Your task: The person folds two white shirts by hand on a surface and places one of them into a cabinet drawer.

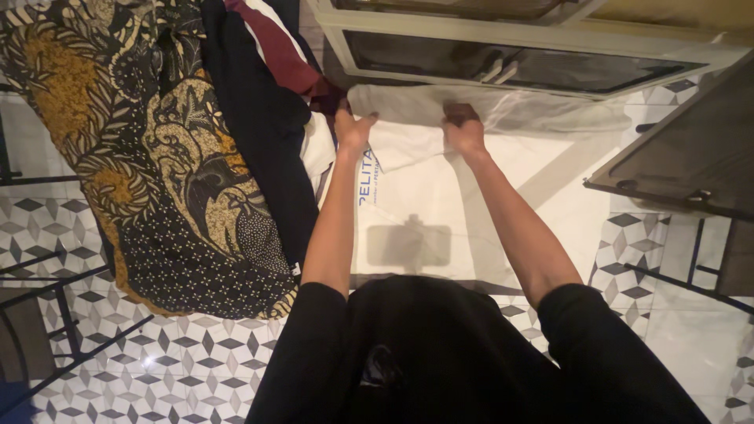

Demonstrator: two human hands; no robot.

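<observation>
A white cloth (440, 196) with blue print lies spread flat on a surface before me. Both my arms, in black sleeves, reach forward over it. My left hand (352, 126) grips the cloth's far folded edge near its left end. Further right, my right hand (463, 129) pinches the same edge, fingers closed on the fabric. The far strip of the cloth (534, 110) is folded over and runs rightward toward a cabinet.
A heap of clothes lies to the left: a black-and-gold batik fabric (157, 157), a dark navy garment (259, 126) and a maroon one (283, 55). A white glass-door cabinet (518, 55) stands ahead. A dark wooden panel (691, 149) juts in at right. Patterned floor tiles (157, 361) surround.
</observation>
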